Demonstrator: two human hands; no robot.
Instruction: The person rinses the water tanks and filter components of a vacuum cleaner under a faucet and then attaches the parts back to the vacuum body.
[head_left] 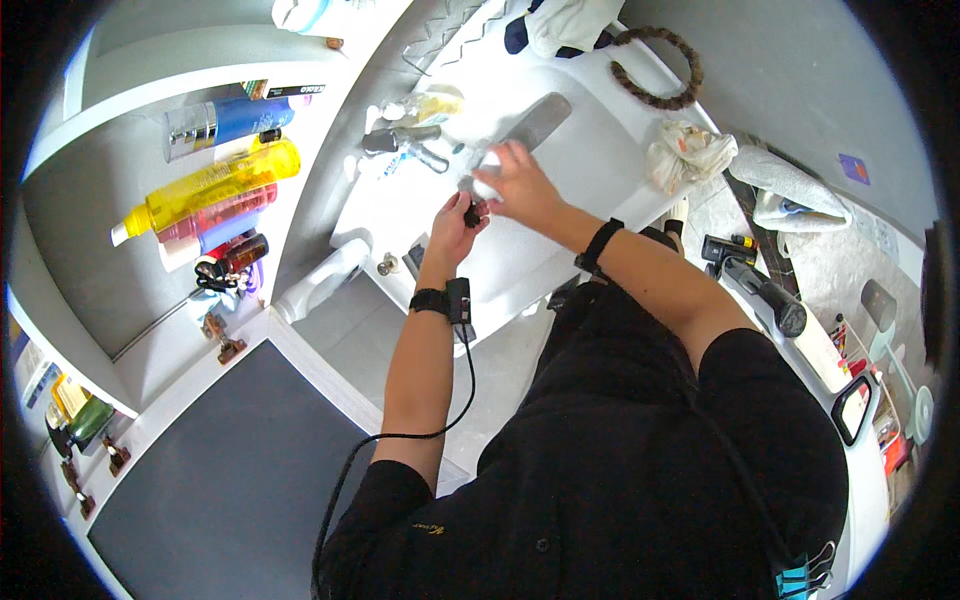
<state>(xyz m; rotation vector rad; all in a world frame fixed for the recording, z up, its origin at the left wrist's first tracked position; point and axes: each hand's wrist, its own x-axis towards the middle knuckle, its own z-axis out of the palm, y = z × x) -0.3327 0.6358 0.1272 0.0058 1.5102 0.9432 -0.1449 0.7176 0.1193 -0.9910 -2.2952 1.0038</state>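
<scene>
Both my hands meet over the white washbasin [600,180]. My left hand [453,232] is closed, pinching a small black object [473,214] between thumb and fingers. Just beyond and to the right, my right hand [527,188] curls its fingers down at a whitish thing [487,172], too washed out to identify. A long grey object with a rounded end [543,118] lies in the basin past my right fingertips. To the left of my hands stands the metal faucet [400,139], beside a clear bottle with yellowish contents [435,105].
An open shelf at left holds a yellow bottle [222,185] and a blue one [240,122]. A brown fuzzy headband [690,75] and crumpled plastic bag [690,155] lie on the basin's right side. A towel [790,190] hangs farther right. A dark cabinet panel [250,480] fills the lower left.
</scene>
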